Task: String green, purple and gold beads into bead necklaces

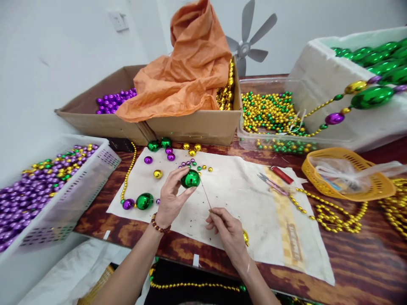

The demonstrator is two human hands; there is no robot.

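Note:
My left hand (171, 195) holds a large shiny green bead (190, 178) between thumb and fingers, above a white cloth (229, 182). Lower and to the right, my right hand (225, 228) pinches a thin needle or wire (206, 195) whose upper end reaches the bead's right side. Whether it has entered a hole is too small to tell. Loose purple, gold and green beads lie on the cloth behind the held bead. At the left, a gold strand (126, 180) ends near a purple bead (128, 204) and a large green bead (144, 201). A gold bead (246, 237) shows beside my right hand.
Scissors (272, 184) and a red-handled tool (282, 174) lie at the cloth's right, near a yellow basket (349, 192) and gold strands (340, 216). Behind stand a cardboard box (193, 127), a clear bin (270, 137) and a foam box (305, 63). A white basket (104, 159) is left.

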